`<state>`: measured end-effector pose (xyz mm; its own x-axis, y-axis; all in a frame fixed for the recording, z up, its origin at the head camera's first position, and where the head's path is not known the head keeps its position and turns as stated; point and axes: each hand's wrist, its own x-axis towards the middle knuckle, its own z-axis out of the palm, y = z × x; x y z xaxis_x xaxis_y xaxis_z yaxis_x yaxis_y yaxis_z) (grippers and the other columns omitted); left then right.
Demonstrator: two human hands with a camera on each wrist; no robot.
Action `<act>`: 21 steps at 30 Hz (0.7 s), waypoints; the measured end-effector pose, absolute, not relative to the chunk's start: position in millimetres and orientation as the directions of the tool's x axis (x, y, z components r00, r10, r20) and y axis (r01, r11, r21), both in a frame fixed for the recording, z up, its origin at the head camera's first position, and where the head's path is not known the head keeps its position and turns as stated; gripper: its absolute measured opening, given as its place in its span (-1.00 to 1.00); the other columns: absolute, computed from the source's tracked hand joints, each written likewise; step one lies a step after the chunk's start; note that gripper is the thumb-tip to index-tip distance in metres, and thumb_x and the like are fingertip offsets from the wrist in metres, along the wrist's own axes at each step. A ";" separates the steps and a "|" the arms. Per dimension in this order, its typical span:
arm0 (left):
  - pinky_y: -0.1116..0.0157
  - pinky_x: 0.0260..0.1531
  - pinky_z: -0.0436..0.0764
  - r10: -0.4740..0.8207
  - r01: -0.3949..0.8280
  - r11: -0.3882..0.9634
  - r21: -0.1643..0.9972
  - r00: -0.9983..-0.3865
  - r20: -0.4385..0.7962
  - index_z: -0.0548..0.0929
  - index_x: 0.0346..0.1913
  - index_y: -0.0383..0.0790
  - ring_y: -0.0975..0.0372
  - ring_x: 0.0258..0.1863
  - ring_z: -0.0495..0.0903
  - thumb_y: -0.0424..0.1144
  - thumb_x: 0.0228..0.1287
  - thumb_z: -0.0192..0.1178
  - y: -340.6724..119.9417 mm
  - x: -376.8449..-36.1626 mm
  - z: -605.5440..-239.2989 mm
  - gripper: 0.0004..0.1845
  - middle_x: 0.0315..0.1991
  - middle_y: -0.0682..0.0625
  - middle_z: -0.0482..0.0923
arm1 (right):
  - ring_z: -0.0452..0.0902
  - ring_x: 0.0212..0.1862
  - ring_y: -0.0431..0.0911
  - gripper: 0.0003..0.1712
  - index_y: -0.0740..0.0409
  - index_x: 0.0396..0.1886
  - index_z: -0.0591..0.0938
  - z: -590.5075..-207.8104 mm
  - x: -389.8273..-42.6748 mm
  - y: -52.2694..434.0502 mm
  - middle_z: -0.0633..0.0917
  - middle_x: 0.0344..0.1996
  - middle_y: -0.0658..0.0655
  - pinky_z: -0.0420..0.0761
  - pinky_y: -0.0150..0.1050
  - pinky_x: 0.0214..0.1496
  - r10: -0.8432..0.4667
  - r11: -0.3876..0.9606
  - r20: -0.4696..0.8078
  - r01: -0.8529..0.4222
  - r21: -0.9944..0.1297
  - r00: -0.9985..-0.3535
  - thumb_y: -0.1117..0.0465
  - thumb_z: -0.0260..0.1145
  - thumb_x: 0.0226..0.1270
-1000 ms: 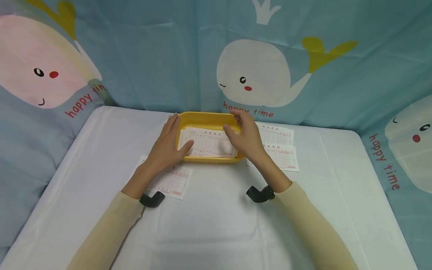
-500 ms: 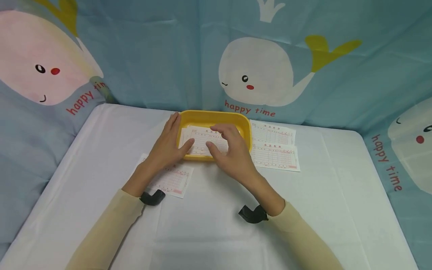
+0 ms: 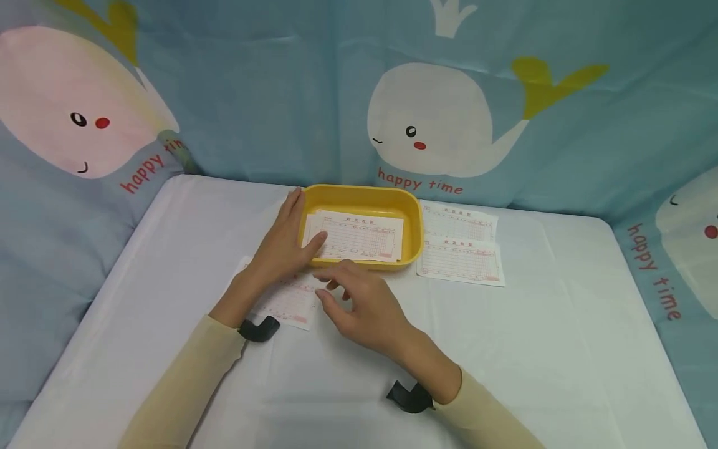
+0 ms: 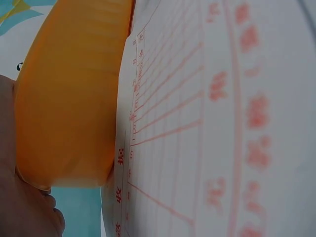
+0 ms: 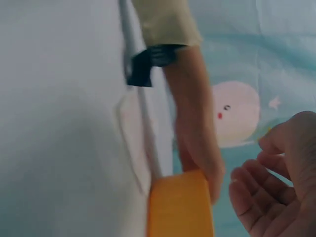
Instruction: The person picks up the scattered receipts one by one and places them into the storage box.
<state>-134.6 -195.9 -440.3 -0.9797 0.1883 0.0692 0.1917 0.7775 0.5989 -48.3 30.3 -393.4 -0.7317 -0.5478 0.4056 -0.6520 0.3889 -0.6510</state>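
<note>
A yellow plastic tray stands at the back of the table, with white slips printed with red tables inside. My left hand rests against its left end, fingers straight along the side and thumb over the front left corner. Below that hand a similar slip lies on the cloth, partly covered by the wrist; it looms large beside the tray's wall in the left wrist view. My right hand hovers just in front of the tray, fingers loosely bent, nothing held. Its bent fingers show in the right wrist view.
Two more printed slips lie to the right of the tray, one partly over the other. A white cloth covers the table. Behind it hangs a blue curtain with whale pictures.
My right hand has come away from the tray's right end, passed over the slips inside, and moved left and toward me. My left hand keeps its place on the tray.
</note>
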 end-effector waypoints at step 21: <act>-0.18 0.67 0.09 0.199 0.206 0.778 0.593 -0.977 0.078 -0.22 0.74 -0.23 0.00 0.78 -0.23 0.16 0.54 0.12 -194.9 -134.0 -440.1 0.04 0.78 -0.13 -0.28 | 0.41 0.51 0.04 -0.08 0.17 0.53 0.40 -448.8 -28.5 -16.6 0.50 0.45 0.19 0.48 0.00 0.52 -0.558 0.712 0.147 -0.563 -0.420 -0.817 -0.17 0.50 0.35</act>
<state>-134.0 -194.9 -440.1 -0.9769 0.1986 0.0785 0.2058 0.7784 0.5931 -28.5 -16.6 -448.8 -0.8166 -0.5582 0.1472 -0.5626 0.7123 -0.4197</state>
